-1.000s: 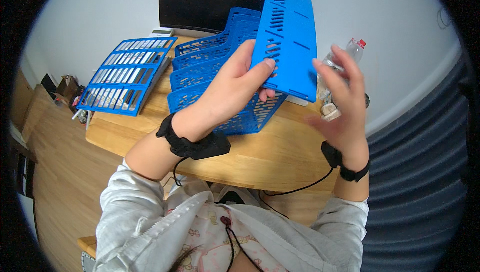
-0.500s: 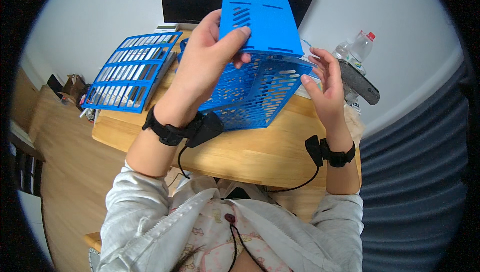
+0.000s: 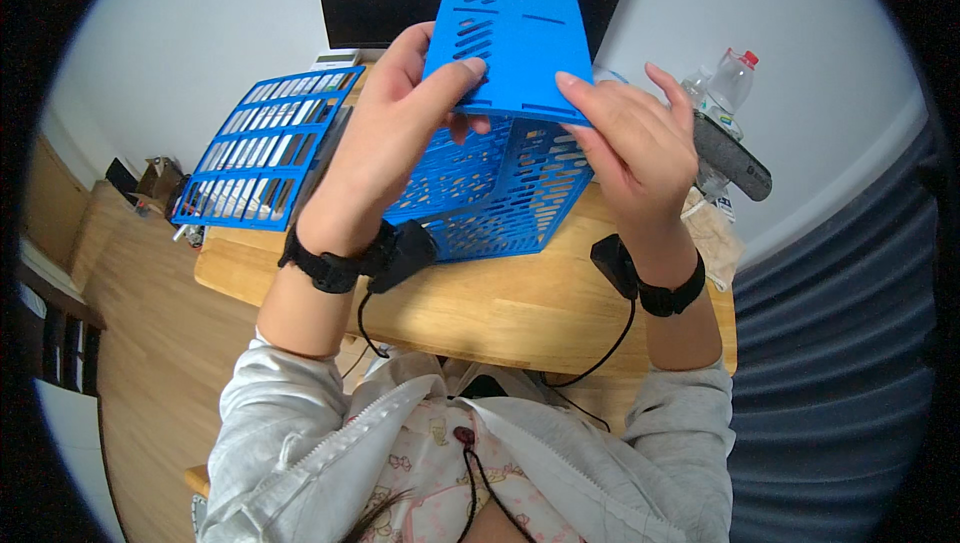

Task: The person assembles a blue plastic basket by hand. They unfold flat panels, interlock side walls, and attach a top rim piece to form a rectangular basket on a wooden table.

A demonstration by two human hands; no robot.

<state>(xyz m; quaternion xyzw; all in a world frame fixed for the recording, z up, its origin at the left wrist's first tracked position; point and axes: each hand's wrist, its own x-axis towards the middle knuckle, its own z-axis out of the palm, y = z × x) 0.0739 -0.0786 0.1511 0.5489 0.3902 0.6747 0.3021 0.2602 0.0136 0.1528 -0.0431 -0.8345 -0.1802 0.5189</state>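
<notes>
Both hands now on the raised blue slotted panel [image 3: 515, 28] at upper centre: left hand [image 3: 400, 138] pinching its lower left edge between thumb and fingers, right hand [image 3: 630, 143] closed on the lower right edge. A second ago, only the left gripping, the right off to the side near the plastic bottle [image 3: 725, 83]. Panel since swung from right of centre to upright over the blue perforated basket pieces [image 3: 490, 198] on the wooden table [image 3: 480, 303]. Two-handed control means steadier alignment. Blue grid panel [image 3: 265, 148] lying unmoved at left.
</notes>
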